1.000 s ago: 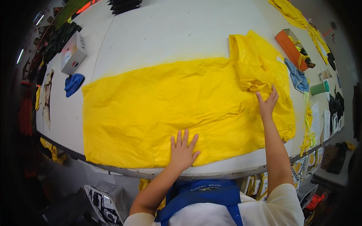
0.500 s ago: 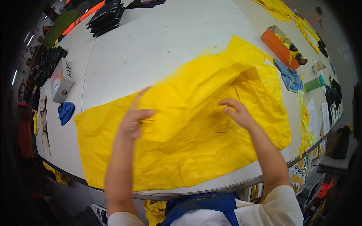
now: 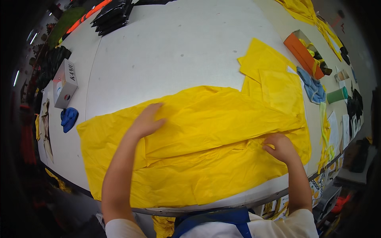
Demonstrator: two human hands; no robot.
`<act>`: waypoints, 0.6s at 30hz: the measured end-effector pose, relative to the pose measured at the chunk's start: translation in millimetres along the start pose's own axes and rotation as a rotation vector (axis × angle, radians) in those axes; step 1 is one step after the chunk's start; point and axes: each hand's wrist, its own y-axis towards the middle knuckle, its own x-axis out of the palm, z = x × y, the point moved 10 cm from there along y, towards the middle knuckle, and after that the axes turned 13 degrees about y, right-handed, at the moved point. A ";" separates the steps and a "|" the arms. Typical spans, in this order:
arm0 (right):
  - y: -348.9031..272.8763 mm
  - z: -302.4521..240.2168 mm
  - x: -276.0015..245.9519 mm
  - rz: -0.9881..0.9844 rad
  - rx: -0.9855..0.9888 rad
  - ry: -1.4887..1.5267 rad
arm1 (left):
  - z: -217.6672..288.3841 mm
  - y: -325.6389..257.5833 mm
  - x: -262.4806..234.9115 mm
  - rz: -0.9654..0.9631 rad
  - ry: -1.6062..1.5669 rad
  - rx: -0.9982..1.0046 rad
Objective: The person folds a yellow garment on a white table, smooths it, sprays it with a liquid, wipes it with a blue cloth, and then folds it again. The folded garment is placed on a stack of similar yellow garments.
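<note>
A large yellow garment [image 3: 190, 123] of thin, smooth, creased fabric lies across the front of the table. One long panel is folded over it, its lower edge running slantwise between my hands. My left hand [image 3: 147, 122] rests on the panel's left part, thumb and fingers apart, holding nothing. Over the right end of that edge is my right hand [image 3: 281, 147], its fingers loosely bent and its thumb apart from them. Whether its fingertips touch the fabric is hard to see. Beyond it, folded yellow pieces [image 3: 270, 65] stick out toward the far right.
Black packets [image 3: 115, 18] are stacked at the far left. A white box [image 3: 66, 85] and a blue cloth item [image 3: 69, 119] sit at left. To the right are an orange box [image 3: 303, 53], a light-blue cloth [image 3: 311, 85] and a green cylinder [image 3: 337, 95]. The table's rim [image 3: 222, 210] curves before me.
The lifted yellow panel has come down and lies flat over the rest. My left hand has let go of it. My right hand has moved right and toward me.
</note>
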 end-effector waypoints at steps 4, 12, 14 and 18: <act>1.4 -70.7 -62.2 0.471 -0.417 -0.162 | 123.1 91.6 14.8 -0.018 -0.109 -0.042; 15.6 -16.2 -36.8 0.383 -0.597 -0.208 | 172.5 177.7 80.0 -0.479 -0.751 -0.197; 19.7 0.5 -19.5 0.327 -0.582 -0.239 | 182.4 184.1 82.8 -0.510 -0.906 -0.142; 49.4 -10.0 -22.9 0.093 -0.366 -0.001 | 164.1 180.5 52.7 0.008 -0.350 0.025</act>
